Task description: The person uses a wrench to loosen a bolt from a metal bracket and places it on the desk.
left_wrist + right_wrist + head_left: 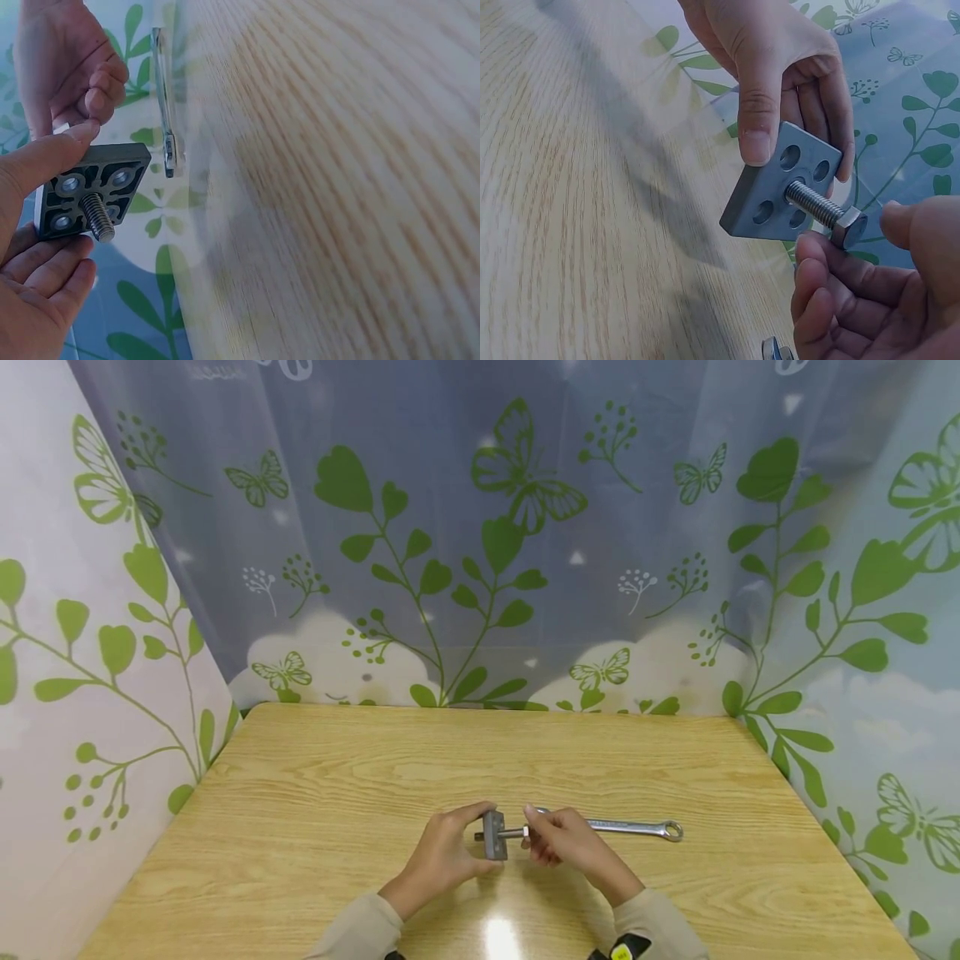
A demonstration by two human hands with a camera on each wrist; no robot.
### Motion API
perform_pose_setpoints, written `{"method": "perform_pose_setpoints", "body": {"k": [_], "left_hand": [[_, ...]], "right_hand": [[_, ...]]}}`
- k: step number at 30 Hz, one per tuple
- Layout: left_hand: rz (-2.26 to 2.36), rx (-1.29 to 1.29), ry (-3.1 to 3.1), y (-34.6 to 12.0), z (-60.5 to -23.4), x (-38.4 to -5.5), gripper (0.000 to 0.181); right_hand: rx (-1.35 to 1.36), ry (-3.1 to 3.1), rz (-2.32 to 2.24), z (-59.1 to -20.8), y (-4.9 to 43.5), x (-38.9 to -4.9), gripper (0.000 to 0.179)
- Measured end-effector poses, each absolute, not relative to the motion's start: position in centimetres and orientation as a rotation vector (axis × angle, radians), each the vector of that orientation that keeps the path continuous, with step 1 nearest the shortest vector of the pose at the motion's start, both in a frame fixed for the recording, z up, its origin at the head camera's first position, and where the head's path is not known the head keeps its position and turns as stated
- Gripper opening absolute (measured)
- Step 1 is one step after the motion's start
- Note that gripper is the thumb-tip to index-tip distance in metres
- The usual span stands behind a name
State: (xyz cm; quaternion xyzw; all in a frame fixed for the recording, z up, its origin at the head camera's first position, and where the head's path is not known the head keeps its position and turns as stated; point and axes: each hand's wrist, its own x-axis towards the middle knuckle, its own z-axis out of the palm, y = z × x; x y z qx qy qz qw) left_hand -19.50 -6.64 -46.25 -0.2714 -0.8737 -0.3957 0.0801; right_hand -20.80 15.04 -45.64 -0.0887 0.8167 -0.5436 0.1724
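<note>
One crosswise bolt [513, 832], head [526, 832] rightward: left fingers [54, 271] grip plate [775, 182], right fingers' [864, 273] hold unclear.

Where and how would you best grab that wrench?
Probably by its straight shaft near the ring end, reaching from above on the person's right: the wrench lies flat on the table, and in the head view the right hand partly hides its other half.

Grey four-holed plate [776, 184], held upright, steel hex bolt [821, 206] through its centre
</note>
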Motion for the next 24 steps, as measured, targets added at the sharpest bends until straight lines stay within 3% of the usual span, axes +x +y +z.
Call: {"method": "perform_pose_setpoints", "body": {"k": [4,12,24], "left_hand": [[-1.196,-0.807,-2.622,-6.71,-46.23,-19.51,0.070],[-1.176,-0.813,-2.626,-6.74,-46.24,-19.57,0.070],[-1.188,-0.815,-2.641,-6.81,-46.30,-19.64,0.071]], "right_hand": [[-0.275,2.319,-1.517,-45.54,15.11,-20.78,0.056],[-0.394,2.352,-1.558,-44.80,15.42,-20.69,0.022],[-0.429,2.367,-1.581,-45.08,15.32,-20.80,0.025]]}}
